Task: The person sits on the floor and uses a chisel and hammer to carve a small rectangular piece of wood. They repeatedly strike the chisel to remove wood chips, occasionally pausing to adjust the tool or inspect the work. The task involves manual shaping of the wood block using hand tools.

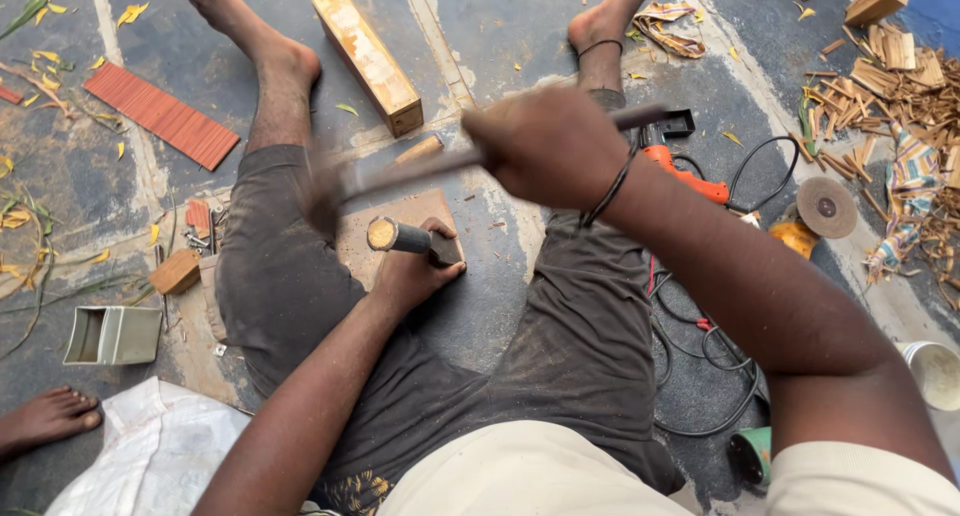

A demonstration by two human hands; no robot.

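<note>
Seated on the concrete floor [500,16], legs spread. Left hand [410,271] wrapped tight round a short bamboo piece [395,236], holding it nearly upright on a flat wooden board [395,216] between the thighs. Right hand [545,146] closed in a fist round the handle of a long blade [400,173], blurred with motion, raised just above the bamboo piece and not touching it. Beyond the board, a yellow wooden block [367,58] lying on the floor. Beside the right leg, an orange power drill [685,176] with black cable, a round grinding disc [826,207]. Heap of wood chips [890,76] at far right. Red ribbed strip [160,113] at far left
</note>
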